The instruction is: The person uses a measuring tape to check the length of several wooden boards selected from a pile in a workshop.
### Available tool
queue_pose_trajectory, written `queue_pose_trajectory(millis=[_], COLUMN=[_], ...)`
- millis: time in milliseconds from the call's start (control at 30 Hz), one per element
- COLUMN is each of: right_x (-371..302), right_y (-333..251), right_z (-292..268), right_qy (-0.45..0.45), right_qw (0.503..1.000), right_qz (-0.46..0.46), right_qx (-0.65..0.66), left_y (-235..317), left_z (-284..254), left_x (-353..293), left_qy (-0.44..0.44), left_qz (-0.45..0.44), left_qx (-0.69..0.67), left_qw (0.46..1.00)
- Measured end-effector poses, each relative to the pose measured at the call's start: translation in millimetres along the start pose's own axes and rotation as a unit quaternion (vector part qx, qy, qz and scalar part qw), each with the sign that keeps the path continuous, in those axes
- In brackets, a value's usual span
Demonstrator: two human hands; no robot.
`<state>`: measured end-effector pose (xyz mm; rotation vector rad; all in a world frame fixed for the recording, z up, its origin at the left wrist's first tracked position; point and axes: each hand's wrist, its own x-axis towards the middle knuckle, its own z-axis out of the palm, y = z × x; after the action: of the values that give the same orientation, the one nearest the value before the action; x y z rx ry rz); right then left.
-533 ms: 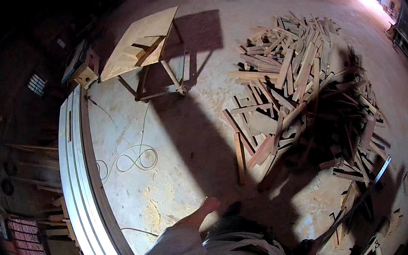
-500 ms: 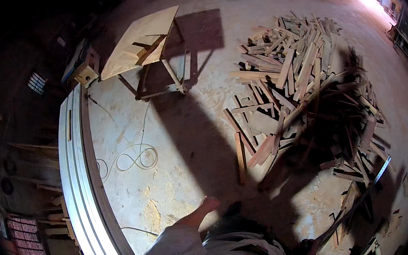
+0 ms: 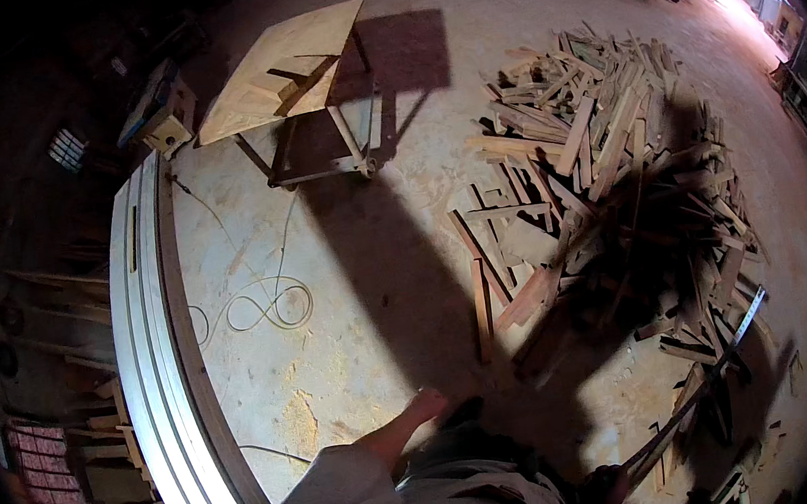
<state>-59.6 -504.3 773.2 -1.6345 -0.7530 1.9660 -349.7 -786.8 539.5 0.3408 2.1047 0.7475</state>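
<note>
My left hand (image 3: 428,403) hangs past a loose grey sleeve (image 3: 327,495), over the shaded floor. Its fingers are too small and blurred to tell apart, and no object shows in it. At the lower right, in deep shade, my right hand (image 3: 605,490) is closed around the near end of a long thin strip (image 3: 679,412). The strip slants up to the right, dark along most of its length. Its far end is pale and marked, like a measuring rule. That end passes in front of the edge of a large heap of loose wood offcuts (image 3: 599,135).
A wooden-topped table (image 3: 266,54) with wood pieces on it stands ahead. A long pale slotted bench (image 3: 149,331) runs along the left. A thin hose (image 3: 270,307) lies looped on the floor near sawdust (image 3: 301,423). Lumber (image 3: 113,454) leans beyond the bench.
The view has shifted slightly, so the table and the heap sit a little higher and further right. My left hand shows slightly further right. The strip stays in my right hand.
</note>
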Motion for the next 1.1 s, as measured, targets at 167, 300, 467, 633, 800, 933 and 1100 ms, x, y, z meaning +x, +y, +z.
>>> queue_pose_trajectory(millis=[167,300,467,633,800,933,1100], right_x=[8,23,18,5,-17,-16,-6], right_y=[18,25,24,29,24,38,48], right_z=[-15,-41,-28,-36,-32,-38,-46], right_qy=[0.036,0.041,0.062,0.083,0.113,0.135,0.138], right_qw=[0.999,0.97,0.897,0.975,0.986,0.979,0.976], right_qz=[-0.019,-0.177,-0.272,-0.171,-0.101,-0.11,-0.096], right_qx=[0.002,-0.162,-0.343,-0.113,0.073,0.103,0.139], left_y=[-1,-25,-55,-14,28,53,52], left_z=[-20,-8,-12,-13,-17,-25,-22], left_x=[2,33,55,62,60,62,68], left_qy=[-0.074,-0.033,-0.056,-0.111,-0.116,-0.116,-0.111], left_qz=[-0.004,-0.066,-0.095,-0.15,-0.12,-0.103,-0.085], left_qx=[0.121,-0.089,-0.132,-0.158,-0.125,-0.108,-0.12], left_qw=[0.99,0.993,0.985,0.97,0.978,0.982,0.983])
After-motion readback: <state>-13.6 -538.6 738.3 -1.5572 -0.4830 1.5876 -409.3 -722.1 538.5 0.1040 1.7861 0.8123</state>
